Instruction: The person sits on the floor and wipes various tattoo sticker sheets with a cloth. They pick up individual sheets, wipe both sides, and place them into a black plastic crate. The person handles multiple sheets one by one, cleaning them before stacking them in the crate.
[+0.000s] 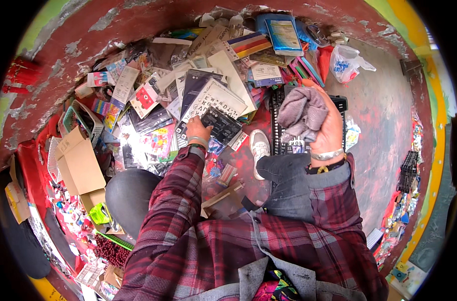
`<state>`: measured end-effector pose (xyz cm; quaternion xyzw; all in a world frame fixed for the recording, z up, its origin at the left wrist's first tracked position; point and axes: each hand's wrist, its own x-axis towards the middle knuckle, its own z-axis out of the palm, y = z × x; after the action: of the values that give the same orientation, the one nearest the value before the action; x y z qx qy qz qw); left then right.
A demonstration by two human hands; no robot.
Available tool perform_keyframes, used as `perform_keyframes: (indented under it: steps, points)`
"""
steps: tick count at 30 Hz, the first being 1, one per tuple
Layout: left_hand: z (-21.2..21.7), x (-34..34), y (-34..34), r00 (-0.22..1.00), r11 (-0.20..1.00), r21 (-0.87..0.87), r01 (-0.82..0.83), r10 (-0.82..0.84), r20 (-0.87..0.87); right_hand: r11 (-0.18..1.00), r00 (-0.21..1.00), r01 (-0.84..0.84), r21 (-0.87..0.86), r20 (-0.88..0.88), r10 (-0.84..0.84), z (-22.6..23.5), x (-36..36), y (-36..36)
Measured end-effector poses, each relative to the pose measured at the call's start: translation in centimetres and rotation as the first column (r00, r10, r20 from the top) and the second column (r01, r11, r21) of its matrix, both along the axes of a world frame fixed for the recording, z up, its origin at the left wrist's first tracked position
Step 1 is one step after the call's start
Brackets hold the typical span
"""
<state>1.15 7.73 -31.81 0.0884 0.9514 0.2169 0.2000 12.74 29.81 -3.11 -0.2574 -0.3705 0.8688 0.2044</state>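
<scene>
My left hand (197, 129) reaches forward and grips a flat black packet (220, 124) at its near edge, over a heap of stationery packs. My right hand (330, 125) is raised with the palm up, closed around a crumpled grey cloth (303, 113). Under that hand lies a black plastic crate (281, 138). A white shoe (259, 149) on my foot rests on the red floor between the two hands. Both sleeves are dark red plaid.
A pile of books, cards and packets (198, 85) covers the floor ahead. An open cardboard box (79, 164) and a white basket (88, 120) sit to the left. A white plastic bag (347, 63) lies at the far right. Red beads (110, 251) sit near my left knee.
</scene>
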Motion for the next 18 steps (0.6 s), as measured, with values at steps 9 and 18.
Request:
perform_keyframes:
  steps: [9, 18]
  points:
    - [-3.4, -0.6, 3.6, 0.982, 0.985, -0.17, -0.024, -0.009, -0.188, 0.998, 0.986, -0.066, 0.007, 0.153, 0.064, 2.0, -1.3, -1.2]
    - [-5.7, -0.7, 2.8, 0.999, 1.0, 0.022, -0.02, 0.019, 0.031, 0.997, 0.981, -0.077, 0.029, 0.178, 0.07, 2.9, -0.5, -1.2]
